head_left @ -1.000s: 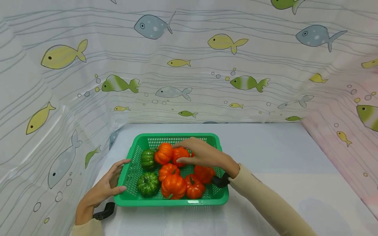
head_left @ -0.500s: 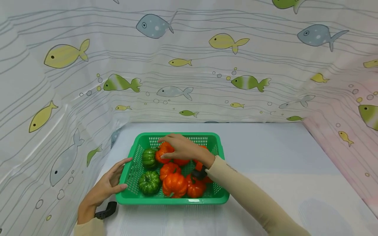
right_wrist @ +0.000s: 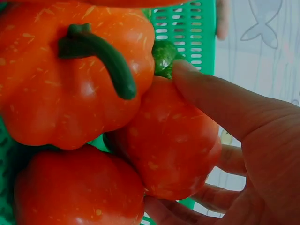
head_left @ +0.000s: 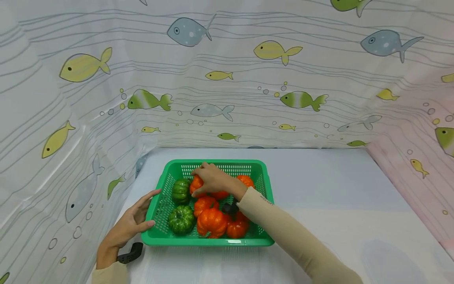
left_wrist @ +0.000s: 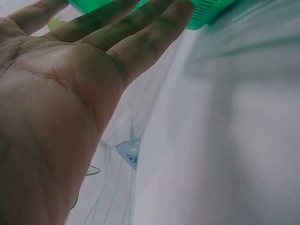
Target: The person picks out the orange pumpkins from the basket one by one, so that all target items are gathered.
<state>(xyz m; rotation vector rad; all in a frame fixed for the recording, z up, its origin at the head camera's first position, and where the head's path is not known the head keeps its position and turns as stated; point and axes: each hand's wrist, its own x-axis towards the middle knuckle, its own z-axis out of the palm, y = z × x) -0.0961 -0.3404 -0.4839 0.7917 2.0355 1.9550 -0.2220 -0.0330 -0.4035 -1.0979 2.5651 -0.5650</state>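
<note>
Right hand [head_left: 213, 179], grip curled round orange pumpkin [head_left: 196, 184] at far side of green basket [head_left: 209, 242], left hand [head_left: 128, 223], grip loosely spread, at basket's left rim [head_left: 151, 207]

Your head view is bright, glare marking the green basket [head_left: 235, 241] at its front rim. Your wrist views look dimmer: your left hand [left_wrist: 61, 93] is shaded, the stemmed pumpkin [right_wrist: 77, 79] softly highlighted.
</note>
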